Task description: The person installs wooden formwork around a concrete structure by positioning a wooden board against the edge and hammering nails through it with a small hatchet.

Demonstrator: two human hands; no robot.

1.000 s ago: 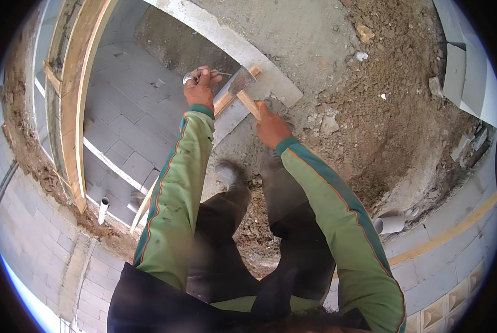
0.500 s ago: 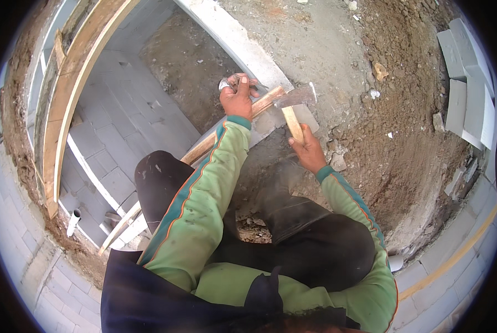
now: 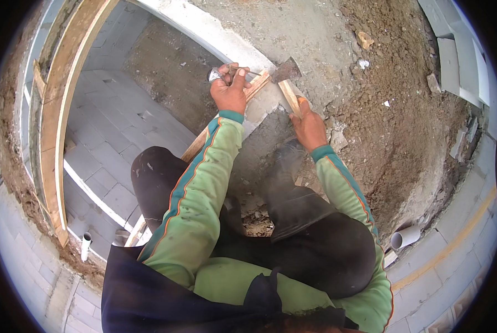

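Wooden-handled hatchet [image 3: 289,94] clasped in the right hand's [image 3: 310,131] grip, left hand [image 3: 229,93] pinching a nail-like rod [image 3: 251,72] near the batten's [image 3: 256,87] far end: seemingly positioning, next needing steady aim.

The left hand [image 3: 229,94] holds a metal rod [image 3: 253,72] by a wooden strip [image 3: 258,84] near the corner of a ledge [image 3: 226,33], the right hand [image 3: 310,129] a hatchet [image 3: 288,91].

Just behind the fingers [image 3: 239,79] I see, over my remote feed, teal cuffs [image 3: 231,116], then light-green sleeves [image 3: 197,236] with teal stripes [image 3: 191,176], orange piping and dark smudges, and farthest from the fingertips, dark trousers [image 3: 329,256] and navy cloth [image 3: 148,294].
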